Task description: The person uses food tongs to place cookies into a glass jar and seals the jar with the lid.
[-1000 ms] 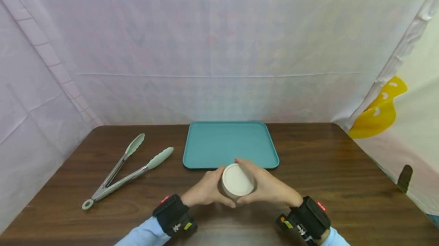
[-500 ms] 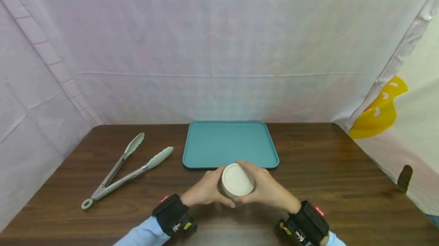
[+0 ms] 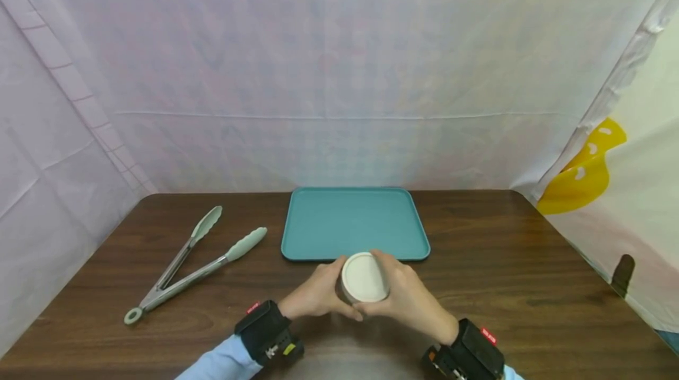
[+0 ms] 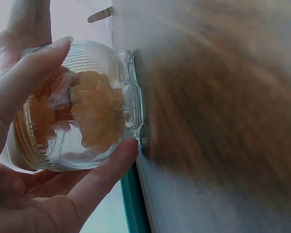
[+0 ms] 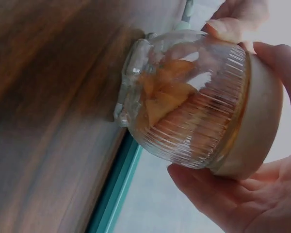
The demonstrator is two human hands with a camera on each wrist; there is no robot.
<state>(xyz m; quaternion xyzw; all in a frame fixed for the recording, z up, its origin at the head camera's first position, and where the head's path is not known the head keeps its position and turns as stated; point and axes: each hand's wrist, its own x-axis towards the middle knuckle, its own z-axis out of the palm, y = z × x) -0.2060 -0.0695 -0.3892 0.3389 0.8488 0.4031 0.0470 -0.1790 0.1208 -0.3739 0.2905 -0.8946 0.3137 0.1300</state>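
A glass jar (image 4: pixel 94 114) with a ribbed body and footed base stands upright on the table, in front of the tray. Orange-brown pieces show through its wall; their kind is unclear. A cream lid (image 3: pixel 364 277) covers its top. From the left side, my left hand (image 3: pixel 317 293) grips the jar's body, thumb and fingers around the glass. My right hand (image 3: pixel 411 297) holds the lid from the right, its thumb on the near side and fingers on the far side. In the right wrist view the lid (image 5: pixel 259 121) sits on the jar's rim.
A teal tray (image 3: pixel 355 221) lies at the table's back middle. Metal tongs (image 3: pixel 185 283) with pale green tips lie spread at the left. The brown table (image 3: pixel 504 262) meets a hanging white cloth (image 3: pixel 329 73) at the back.
Around the lid, my right hand has turned a little, its wrist shifting left and nearer to me. The left hand and jar hold nearly the same place.
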